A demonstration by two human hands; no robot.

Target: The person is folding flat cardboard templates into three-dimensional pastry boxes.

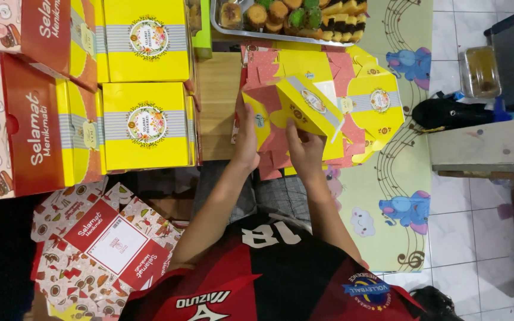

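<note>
Both hands are on a half-folded yellow carton [304, 107]. The left hand [246, 139] lies flat with fingers together against its near left flap, while the right hand [306, 148] grips the lower edge, fingers curled over the cardboard. The carton sits tilted, just above the fingertips, on a stack of flat yellow box blanks [376, 104] that spreads to the right of the right hand. Beyond the hands stands a metal tray of small cakes [292, 18]. Left of the left hand, finished yellow boxes [147, 125] stand stacked; red-and-white flat cartons [111, 244] lie near the left elbow.
</note>
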